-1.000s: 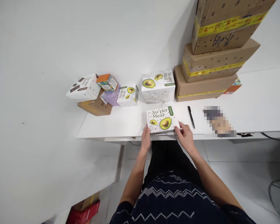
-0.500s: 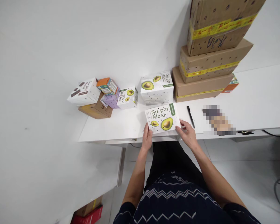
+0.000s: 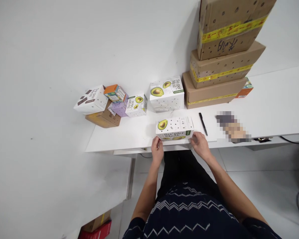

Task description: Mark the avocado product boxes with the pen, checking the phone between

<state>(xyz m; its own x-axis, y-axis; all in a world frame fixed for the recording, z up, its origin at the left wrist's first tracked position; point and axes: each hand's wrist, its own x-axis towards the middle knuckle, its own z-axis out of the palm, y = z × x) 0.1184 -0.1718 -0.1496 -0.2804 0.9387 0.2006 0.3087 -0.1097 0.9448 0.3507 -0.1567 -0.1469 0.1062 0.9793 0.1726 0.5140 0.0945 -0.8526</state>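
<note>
A white "Su-per Meal" box [image 3: 174, 127] with avocado pictures stands on edge near the front of the white table [image 3: 129, 136]. Its narrow dotted side faces up and the printed front faces me. My left hand [image 3: 157, 150] grips its left end and my right hand [image 3: 199, 145] grips its right end. A second, larger avocado box [image 3: 167, 94] stands just behind it by the wall.
A black pen [image 3: 203, 123] lies right of the held box. Three taped cardboard cartons [image 3: 219, 63] are stacked at the back right. At the back left sit a small avocado box [image 3: 136, 104], a purple box [image 3: 119, 107], an orange-topped carton [image 3: 115, 92], a white box [image 3: 90, 99] and a brown box [image 3: 103, 118].
The box lay flat with its printed face up; both hands have tipped it toward me so it now stands on edge with the dotted side up.
</note>
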